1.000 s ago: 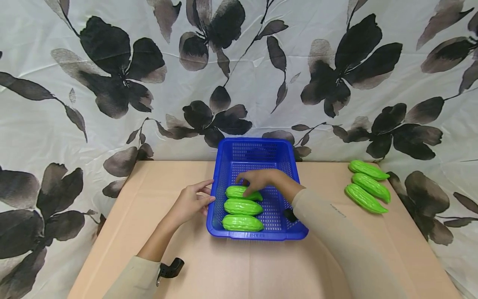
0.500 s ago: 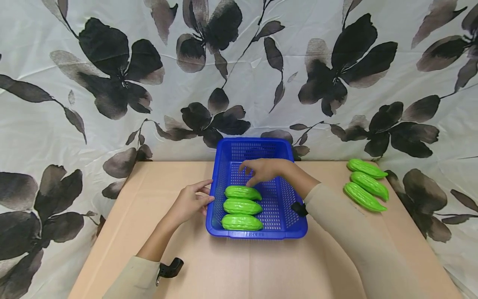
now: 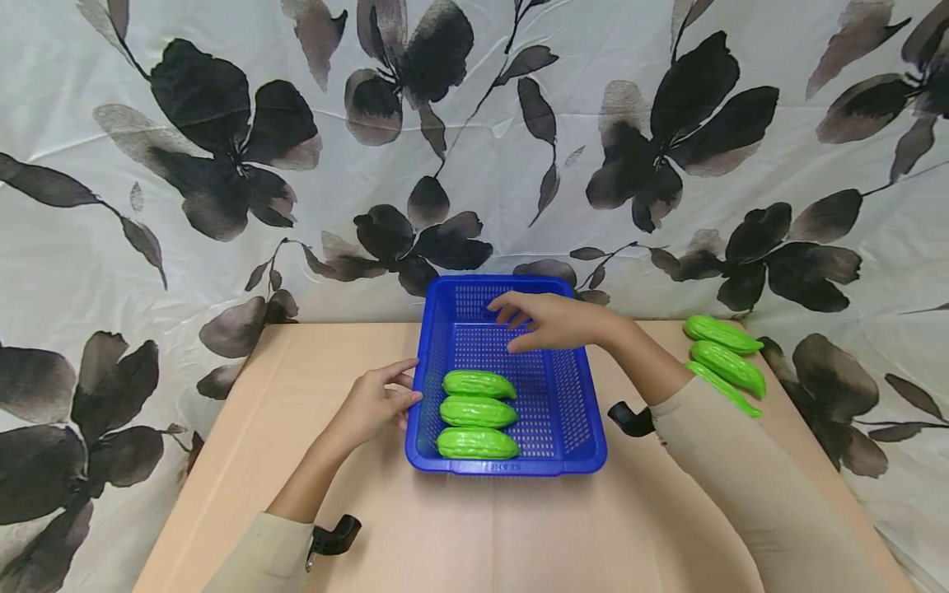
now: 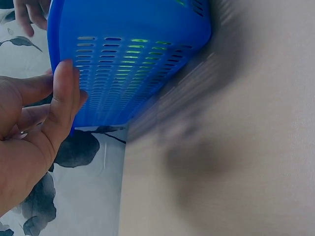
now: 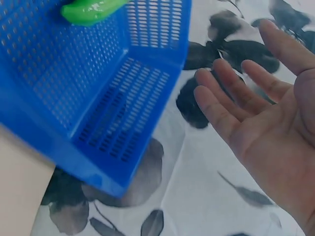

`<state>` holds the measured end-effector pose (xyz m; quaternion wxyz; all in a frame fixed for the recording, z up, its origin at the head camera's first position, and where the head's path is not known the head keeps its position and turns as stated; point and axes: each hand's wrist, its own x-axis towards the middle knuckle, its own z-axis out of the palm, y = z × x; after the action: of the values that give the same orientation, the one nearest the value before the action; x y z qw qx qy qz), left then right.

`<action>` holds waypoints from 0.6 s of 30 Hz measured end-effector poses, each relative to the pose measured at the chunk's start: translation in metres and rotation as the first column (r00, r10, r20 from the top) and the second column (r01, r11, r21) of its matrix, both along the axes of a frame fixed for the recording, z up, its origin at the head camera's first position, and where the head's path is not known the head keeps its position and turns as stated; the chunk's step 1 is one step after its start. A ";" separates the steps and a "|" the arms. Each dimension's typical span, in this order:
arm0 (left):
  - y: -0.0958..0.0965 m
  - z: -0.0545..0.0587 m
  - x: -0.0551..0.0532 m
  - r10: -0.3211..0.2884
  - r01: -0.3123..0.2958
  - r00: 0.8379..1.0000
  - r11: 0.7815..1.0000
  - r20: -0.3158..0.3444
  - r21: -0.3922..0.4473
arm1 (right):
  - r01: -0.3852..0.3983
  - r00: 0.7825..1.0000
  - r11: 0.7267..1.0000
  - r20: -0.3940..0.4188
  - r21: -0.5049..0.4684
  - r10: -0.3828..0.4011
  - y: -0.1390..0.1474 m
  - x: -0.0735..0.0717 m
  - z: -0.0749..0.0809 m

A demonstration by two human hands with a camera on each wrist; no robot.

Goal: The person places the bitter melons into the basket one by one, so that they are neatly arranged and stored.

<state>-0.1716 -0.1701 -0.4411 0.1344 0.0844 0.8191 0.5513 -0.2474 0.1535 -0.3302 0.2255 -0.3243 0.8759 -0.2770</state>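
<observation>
A blue perforated plastic basket stands on the table, three glossy green bitter melons lying crosswise in its left half: a far one, a middle one and a near one. My left hand holds the basket's left rim; in the left wrist view its fingers curl against the outside wall just under the lip. Over the basket's far right part, my right hand is raised, fingers spread and holding nothing. The right wrist view shows its bare palm beside the basket wall.
Three more bitter melons lie at the table's far right, the nearest partly hidden by my right sleeve. A floral cloth hangs behind the table. Black wrist cameras sit on both wrists.
My right hand has let go of the far melon in the basket, rising away and to the right with its fingers opening. My left hand stays at the rim.
</observation>
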 end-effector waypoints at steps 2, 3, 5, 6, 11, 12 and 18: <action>-0.001 0.000 0.001 -0.002 0.002 1.000 1.000 -0.005 -0.001 | 0.002 1.000 0.999 -0.015 -0.043 -0.003 0.009 0.003 0.001; -0.001 0.000 0.001 -0.002 0.002 1.000 1.000 -0.006 -0.004 | 0.008 1.000 0.998 -0.022 -0.059 -0.009 0.014 0.004 0.002; -0.001 0.001 0.001 0.002 -0.002 1.000 1.000 -0.005 -0.003 | 0.028 0.999 0.995 -0.029 -0.092 -0.031 0.025 0.007 0.001; -0.001 0.001 0.001 0.003 -0.003 1.000 1.000 -0.005 -0.003 | 0.038 0.999 0.993 -0.028 -0.112 -0.042 0.030 0.009 0.000; -0.002 0.001 0.002 0.009 -0.009 1.000 1.000 -0.011 -0.006 | 0.117 0.992 0.974 -0.013 -0.197 -0.122 0.058 0.018 -0.009; -0.002 0.001 0.002 0.010 -0.010 1.000 1.000 -0.011 -0.007 | 0.133 0.990 0.968 -0.009 -0.214 -0.139 0.063 0.021 -0.012; -0.001 -0.001 0.000 0.008 -0.008 1.000 1.000 -0.003 0.001 | 0.247 0.961 0.925 -0.049 -0.289 -0.272 0.097 0.035 -0.031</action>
<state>-0.1711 -0.1711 -0.4419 0.1309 0.0821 0.8193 0.5522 -0.2127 0.2503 -0.3616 0.1000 -0.2458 0.8722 -0.4109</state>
